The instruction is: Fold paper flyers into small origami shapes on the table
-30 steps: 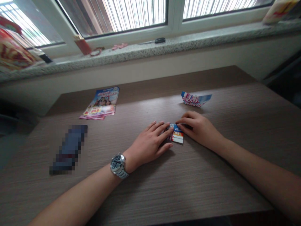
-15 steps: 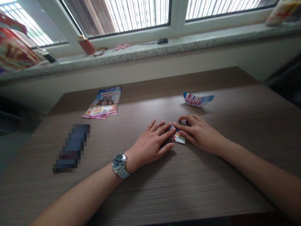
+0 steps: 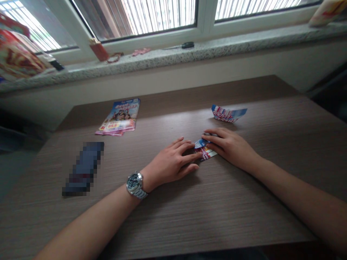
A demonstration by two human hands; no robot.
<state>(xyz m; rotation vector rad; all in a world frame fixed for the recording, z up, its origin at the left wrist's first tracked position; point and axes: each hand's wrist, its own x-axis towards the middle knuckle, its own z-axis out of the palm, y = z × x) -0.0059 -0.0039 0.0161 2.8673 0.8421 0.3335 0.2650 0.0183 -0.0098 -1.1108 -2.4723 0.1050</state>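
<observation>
A small folded piece of printed paper, blue, pink and white, lies flat on the wooden table. My left hand, with a metal watch on its wrist, rests with fingers spread and the fingertips on the paper's left edge. From the right, my right hand lies over the other side of the paper, its fingers stretched across the top and partly hiding it. Behind my right hand a folded paper boat in the same print stands on the table.
A stack of printed flyers lies at the back left. In front of it is a dark, pixelated flat object. Along the stone windowsill sit a red lighter-like item, a black-handled tool and packaging.
The paper under my fingers has turned and now shows a blue flap along its top. My right hand has shifted slightly up, and my left fingers have drawn back a little.
</observation>
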